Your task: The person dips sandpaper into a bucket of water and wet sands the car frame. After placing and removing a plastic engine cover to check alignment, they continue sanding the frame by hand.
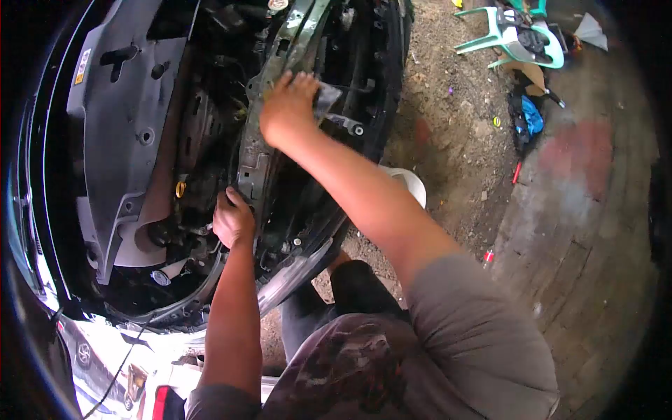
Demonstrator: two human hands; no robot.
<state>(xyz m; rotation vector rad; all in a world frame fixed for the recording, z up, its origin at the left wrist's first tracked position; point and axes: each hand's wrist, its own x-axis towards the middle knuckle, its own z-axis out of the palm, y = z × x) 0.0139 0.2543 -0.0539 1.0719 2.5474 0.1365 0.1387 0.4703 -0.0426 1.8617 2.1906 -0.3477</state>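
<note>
1. Evidently, R hand [288,108] lies palm-down across bar [252,164], fingers slightly spread & pointing up and away; whether anything's gripped under the palm, can't tell.
2. Bar: metal, w/ small cut-outs; runs beneath R hand, then down along right side of L hand [233,220].
3. L hand: at bar's left edge, below & left of R hand; thumb and index nr each other, other fingers curled mostly out of sight. Clamped on bar or merely resting, can't tell.
4. Grey piece [327,101]: just right of R hand's fingers, partly hidden by them; material unclear.
5. Cover [126,140]: dark, w/ holes, well left of both hands; orange-white label [82,66] nr its far edge.
6. Yellow loop [180,189]: left of L hand, slightly higher.
7. Pale cap [161,278]: below-left of L hand.
8. Bucket [414,185]: white, lower right of R hand, partly behind R forearm [343,175].
9. Chair [493,28]: green, well to upper right of R hand, w/ dark items on it; blue bag [532,117] on ground, below chair.
</note>
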